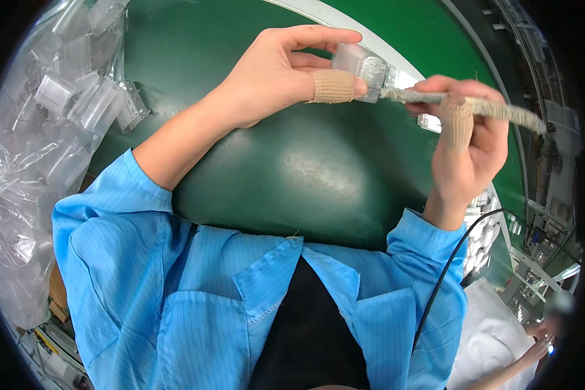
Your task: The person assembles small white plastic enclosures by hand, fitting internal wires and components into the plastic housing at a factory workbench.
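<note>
A small translucent plastic housing (369,67) is pinched between the thumb and fingers of my left hand (276,75), above the far side of the green table (240,185). My right hand (471,146) grips a thin stick-like tool (510,114) wrapped in worn, pale cloth or tape. The tool's left end meets the right side of the housing or lies very close to it; blur hides the exact contact. Beige ribbed finger sleeves cover both thumbs.
On the left lies a clear plastic bag (29,175) with several similar housings (97,101) at its mouth. Small white parts (478,244) are heaped beyond my right sleeve. A black cable (439,279) crosses that sleeve. Another person's hand (536,351) shows at lower right.
</note>
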Available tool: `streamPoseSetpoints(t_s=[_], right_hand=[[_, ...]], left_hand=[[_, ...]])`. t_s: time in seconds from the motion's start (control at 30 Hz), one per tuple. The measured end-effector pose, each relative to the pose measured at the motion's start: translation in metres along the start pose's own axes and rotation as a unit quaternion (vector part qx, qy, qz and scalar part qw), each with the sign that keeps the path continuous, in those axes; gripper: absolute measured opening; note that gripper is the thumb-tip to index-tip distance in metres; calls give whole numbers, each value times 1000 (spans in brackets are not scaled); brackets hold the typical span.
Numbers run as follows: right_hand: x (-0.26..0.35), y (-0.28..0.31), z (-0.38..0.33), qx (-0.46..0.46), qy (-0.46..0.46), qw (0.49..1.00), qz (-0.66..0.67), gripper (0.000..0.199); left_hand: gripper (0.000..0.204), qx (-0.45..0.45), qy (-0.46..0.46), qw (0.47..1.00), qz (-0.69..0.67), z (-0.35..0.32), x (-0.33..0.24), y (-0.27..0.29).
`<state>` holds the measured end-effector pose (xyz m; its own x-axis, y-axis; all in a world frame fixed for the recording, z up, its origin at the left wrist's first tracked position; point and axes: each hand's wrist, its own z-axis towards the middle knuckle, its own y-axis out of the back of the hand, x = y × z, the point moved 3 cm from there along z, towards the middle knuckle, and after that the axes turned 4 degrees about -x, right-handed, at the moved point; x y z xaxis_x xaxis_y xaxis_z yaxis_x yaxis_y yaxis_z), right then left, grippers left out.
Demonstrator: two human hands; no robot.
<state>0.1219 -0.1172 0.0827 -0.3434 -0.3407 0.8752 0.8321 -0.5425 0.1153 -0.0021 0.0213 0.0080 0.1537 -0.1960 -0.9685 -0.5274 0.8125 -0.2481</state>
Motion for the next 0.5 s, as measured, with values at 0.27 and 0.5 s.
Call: streamPoseSetpoints(t_s=[0.27,0.5], right_hand=[[-8,9,15,50,-18,997,-50,23],[-5,7,21,101,-43,992,-57,23]], left_hand=[[59,4,6,1000,-1,1,0,-1],[62,10,9,1000,11,1,-1,-4]])
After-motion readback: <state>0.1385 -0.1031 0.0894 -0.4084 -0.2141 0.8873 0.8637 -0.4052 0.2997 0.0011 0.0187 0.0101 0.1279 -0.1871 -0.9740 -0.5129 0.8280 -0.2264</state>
